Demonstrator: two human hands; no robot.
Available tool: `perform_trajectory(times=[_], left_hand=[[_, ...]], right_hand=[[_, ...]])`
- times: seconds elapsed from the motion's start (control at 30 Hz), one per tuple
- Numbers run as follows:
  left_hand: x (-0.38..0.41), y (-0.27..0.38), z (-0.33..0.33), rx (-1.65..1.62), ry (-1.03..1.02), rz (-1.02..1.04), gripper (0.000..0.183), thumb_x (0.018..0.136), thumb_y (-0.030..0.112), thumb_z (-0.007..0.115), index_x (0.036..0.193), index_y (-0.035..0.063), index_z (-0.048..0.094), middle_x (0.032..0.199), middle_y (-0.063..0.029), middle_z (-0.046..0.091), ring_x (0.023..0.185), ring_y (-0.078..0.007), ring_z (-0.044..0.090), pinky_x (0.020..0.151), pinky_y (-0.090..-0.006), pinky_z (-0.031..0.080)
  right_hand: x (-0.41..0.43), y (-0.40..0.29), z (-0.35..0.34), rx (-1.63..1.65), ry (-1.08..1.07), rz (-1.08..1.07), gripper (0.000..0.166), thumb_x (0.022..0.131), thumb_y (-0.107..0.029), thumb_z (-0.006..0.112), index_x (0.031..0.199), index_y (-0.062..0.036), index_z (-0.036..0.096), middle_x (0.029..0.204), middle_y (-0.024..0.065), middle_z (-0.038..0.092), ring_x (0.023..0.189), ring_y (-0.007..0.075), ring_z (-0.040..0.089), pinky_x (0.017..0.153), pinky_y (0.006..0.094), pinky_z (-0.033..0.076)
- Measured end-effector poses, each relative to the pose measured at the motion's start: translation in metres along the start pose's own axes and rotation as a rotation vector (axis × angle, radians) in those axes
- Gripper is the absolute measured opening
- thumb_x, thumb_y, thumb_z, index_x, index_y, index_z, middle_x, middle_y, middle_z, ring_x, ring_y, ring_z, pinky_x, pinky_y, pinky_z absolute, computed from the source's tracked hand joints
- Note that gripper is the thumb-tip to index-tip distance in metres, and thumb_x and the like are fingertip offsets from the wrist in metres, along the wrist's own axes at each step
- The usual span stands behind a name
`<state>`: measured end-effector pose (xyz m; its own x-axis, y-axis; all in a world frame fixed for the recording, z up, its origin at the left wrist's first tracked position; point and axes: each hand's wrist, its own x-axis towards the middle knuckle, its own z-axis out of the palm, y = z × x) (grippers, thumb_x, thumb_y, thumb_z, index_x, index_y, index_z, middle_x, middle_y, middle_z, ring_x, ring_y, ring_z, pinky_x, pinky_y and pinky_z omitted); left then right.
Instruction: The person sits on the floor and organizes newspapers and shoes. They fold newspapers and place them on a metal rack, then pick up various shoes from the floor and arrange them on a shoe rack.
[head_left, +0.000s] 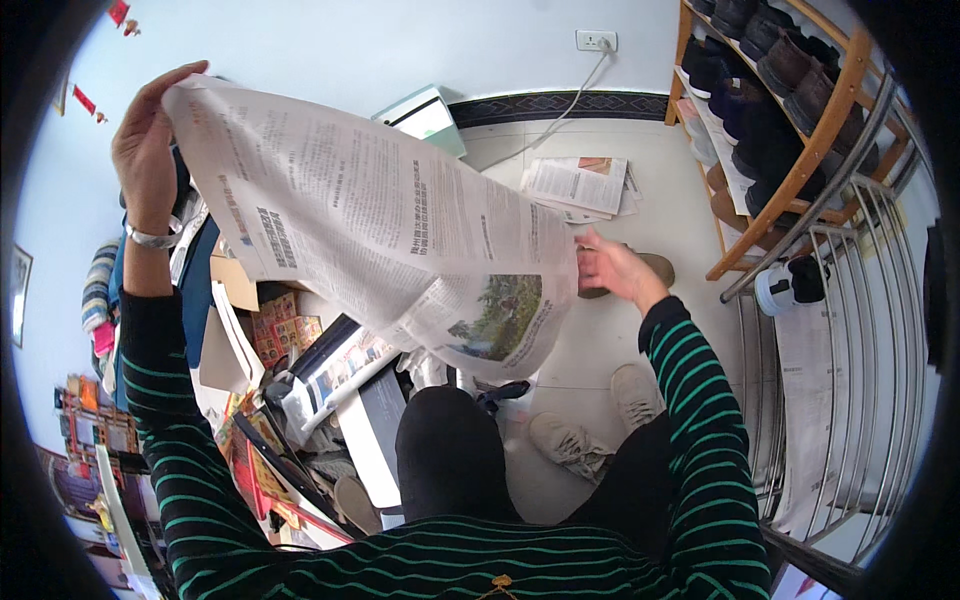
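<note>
A large newspaper sheet (360, 217) hangs stretched across the view, with printed columns and a photo of greenery near its lower right corner. At the upper left, my left hand (148, 146) grips a corner of it, raised high; a silver bangle circles that wrist. My right hand (615, 266) is at the sheet's right edge, its fingertips partly behind the paper and slightly blurred, so whether they pinch it is unclear. Beyond the sheet, a small stack of folded newspapers (577, 184) lies on the tiled floor.
A wooden shoe rack (806, 172) full of dark shoes stands at the right, beside a metal tube rack (832, 360). Boxes and papers (285, 330) clutter the left floor. A white cable (555, 124) runs from a wall socket (596, 40). A pale shoe pair (574, 442) is below.
</note>
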<state>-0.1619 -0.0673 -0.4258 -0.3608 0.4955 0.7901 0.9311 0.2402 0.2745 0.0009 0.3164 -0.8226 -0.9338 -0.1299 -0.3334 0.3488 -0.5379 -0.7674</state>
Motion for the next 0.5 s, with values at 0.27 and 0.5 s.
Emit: perform_trajectory(times=[0.27,0.5], left_hand=[[0.011,-0.001,-0.026,-0.599,-0.215,-0.218,0.033,0.080,0.010,0.041,0.109,0.0012,0.055,0.120,-0.0187,0.050,0.114,-0.0247,0.045,0.098,-0.0369,0.033],[-0.027,-0.042,-0.010,-0.460,-0.092,-0.584,0.025,0.083,0.009,0.054,0.105,-0.0017,0.055,0.107,-0.0104,0.056,0.094,-0.0148,0.053,0.087,-0.0270,0.041]], right_hand=[[0.035,-0.041,0.017,0.119,0.179,-0.174,0.057,0.084,-0.045,0.050,0.123,-0.0041,0.042,0.116,0.0099,0.052,0.103,0.0194,0.052,0.088,0.0323,0.041],[-0.005,-0.033,0.012,0.155,0.057,-0.521,0.056,0.079,-0.002,0.053,0.131,-0.0069,0.033,0.120,0.0102,0.049,0.106,0.0196,0.050,0.088,0.0329,0.042]])
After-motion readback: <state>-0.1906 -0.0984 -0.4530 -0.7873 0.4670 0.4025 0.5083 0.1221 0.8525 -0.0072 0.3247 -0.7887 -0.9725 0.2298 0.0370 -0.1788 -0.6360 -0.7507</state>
